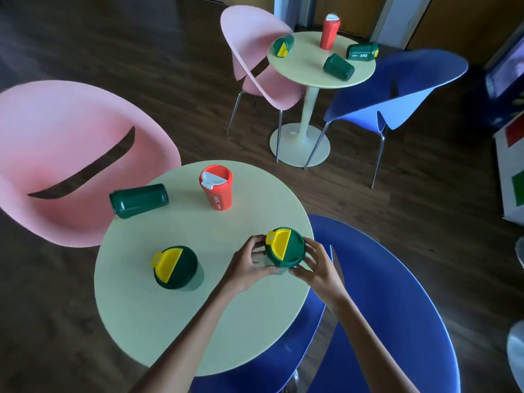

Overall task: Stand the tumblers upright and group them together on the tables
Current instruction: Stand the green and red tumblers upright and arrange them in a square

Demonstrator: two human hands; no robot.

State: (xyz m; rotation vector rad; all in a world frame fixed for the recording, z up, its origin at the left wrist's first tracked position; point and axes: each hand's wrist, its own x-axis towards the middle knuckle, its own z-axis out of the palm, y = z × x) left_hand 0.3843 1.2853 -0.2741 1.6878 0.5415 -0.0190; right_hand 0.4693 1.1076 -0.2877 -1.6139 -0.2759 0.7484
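On the near round table (158,307), my left hand (249,263) and my right hand (317,268) both grip an upright green tumbler with a yellow lid flap (285,248) near the right edge. Another green tumbler (175,268) stands upright to the left. A red tumbler (217,190) stands upright at the back. A green tumbler (139,200) lies on its side at the back left. On the far table (309,72), a red tumbler (329,31) stands upright, and three green tumblers (283,45) (338,67) (362,51) lie on their sides.
A pink chair (65,165) stands left of the near table and a blue chair (391,307) right of it, under my arms. The far table has a pink chair (255,55) and a blue chair (397,86) beside it. Dark wood floor lies between the tables.
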